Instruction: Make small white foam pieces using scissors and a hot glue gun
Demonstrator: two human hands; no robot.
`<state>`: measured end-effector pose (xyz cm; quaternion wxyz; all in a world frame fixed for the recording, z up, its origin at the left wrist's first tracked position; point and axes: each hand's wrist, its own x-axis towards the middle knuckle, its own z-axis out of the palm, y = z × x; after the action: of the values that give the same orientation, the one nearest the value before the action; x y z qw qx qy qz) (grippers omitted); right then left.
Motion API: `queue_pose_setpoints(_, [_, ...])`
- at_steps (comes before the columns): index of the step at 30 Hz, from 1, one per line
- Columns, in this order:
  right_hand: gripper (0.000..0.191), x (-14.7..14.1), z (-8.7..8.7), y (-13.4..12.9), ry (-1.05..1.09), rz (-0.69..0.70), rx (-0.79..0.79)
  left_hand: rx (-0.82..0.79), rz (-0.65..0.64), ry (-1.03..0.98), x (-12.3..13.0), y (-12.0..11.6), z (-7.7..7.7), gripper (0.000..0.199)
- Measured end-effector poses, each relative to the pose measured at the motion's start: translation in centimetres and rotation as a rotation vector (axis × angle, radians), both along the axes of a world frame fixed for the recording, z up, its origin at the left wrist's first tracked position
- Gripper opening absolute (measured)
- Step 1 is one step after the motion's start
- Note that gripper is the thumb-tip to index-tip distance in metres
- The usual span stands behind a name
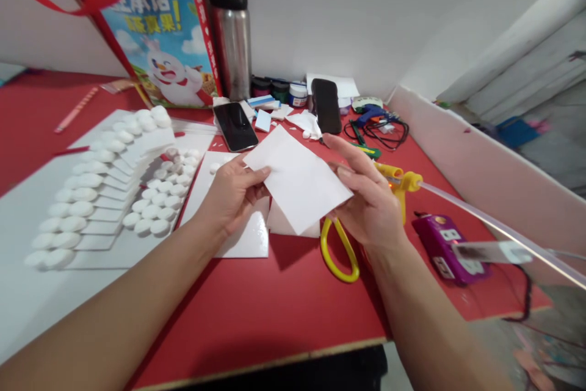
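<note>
A white square sheet (pixel 300 180) is held up over the red table, tilted so one corner points down. My left hand (pixel 235 193) pinches its left corner, thumb on top. At the right corner, my right hand (pixel 368 196) grips the sheet's edge, its index finger stretched out above. Beneath the sheet lie a white board (pixel 251 238) and a paler square piece (pixel 293 224). Yellow scissor handles (pixel 339 251) show below my right hand. To the left, a stepped white model (pixel 110 196) carries rows of white oval pieces.
A glue gun (pixel 405 183) with a clear stick and a purple box (pixel 446 247) are at right. Behind stand a steel flask (pixel 231 31), a printed bag (pixel 160 43), small jars (pixel 297 95) and two phones (pixel 235 127), (pixel 326 104). The table's front edge (pixel 274 366) is near.
</note>
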<state>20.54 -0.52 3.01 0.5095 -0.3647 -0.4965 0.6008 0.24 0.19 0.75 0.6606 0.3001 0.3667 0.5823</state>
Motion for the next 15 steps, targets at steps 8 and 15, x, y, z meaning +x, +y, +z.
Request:
queue_pose_setpoints(8, [0.021, 0.18, -0.9, -0.09, -0.053, 0.038, 0.111, 0.001, -0.22, 0.309, 0.48, -0.86, 0.0, 0.059])
queue_pose_setpoints(15, [0.032, -0.08, 0.06, 0.19, -0.022, -0.209, 0.076, 0.477, 0.035, 0.512, -0.32, -0.95, 0.14, 0.041])
